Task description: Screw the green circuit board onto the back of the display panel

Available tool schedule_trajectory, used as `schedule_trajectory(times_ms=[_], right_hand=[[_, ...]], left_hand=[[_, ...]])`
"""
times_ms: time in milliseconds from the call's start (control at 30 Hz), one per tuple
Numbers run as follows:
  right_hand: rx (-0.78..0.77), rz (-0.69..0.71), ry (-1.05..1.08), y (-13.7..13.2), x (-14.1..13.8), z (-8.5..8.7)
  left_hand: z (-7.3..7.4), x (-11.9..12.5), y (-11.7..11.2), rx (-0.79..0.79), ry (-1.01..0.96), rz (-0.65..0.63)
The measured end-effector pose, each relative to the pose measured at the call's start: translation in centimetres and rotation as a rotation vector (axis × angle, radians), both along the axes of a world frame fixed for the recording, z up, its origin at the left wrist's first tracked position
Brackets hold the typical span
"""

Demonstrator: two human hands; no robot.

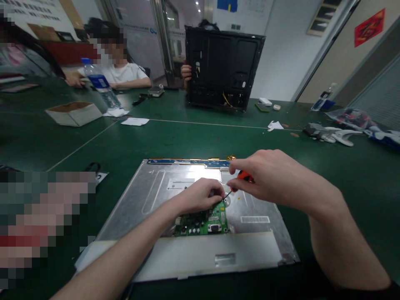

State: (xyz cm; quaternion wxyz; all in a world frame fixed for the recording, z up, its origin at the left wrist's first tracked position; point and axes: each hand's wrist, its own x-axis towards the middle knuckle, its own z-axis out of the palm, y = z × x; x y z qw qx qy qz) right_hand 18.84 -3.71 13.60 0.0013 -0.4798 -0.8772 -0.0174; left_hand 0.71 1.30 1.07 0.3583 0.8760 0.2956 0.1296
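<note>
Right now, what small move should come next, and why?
Likely a small turn of the screwdriver by the right hand, which grips it: the tip appears to sit at the upper right corner of the green board, with the left hand beside it.

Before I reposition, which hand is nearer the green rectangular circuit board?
Left. The left hand is at the far edge of the board; the right hand is farther, beyond its right corner, gripping a red-and-black screwdriver.

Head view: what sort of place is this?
Likely an office or meeting room doubling as an electronics workspace: a large green table, a metal-framed partition with lettering, and a metal-backed panel bearing a green circuit board.
</note>
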Motion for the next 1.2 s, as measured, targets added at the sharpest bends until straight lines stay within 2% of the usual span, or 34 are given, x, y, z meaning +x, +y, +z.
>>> schedule_trajectory(times_ms=[167, 367, 600, 767, 967, 1200], right_hand=[[-0.015, 0.034, 0.048, -0.19, 0.07, 0.07], [0.077, -0.083, -0.050, 0.19, -0.06, -0.27], [-0.020, 0.036, 0.058, -0.37, -0.22, 0.32], [0.030, -0.030, -0.011, -0.22, -0.26, 0.04], [-0.006, 0.040, 0.057, -0.34, -0.12, 0.21], [0.045, -0.042, -0.015, -0.01, -0.30, 0.00]], left_hand=[[-0.07, 0.12, 0.04, 0.003, 0.006, -0.004], [0.48, 0.16, -0.14, -0.003, 0.005, -0.011], [0.28, 0.07, 0.04, 0.014, 0.017, -0.003], [0.24, 0.06, 0.01, -0.010, 0.011, -0.007], [0.38, 0.04, -0.04, -0.010, 0.014, -0.006], [0.31, 0.03, 0.01, -0.023, 0.008, -0.015]])
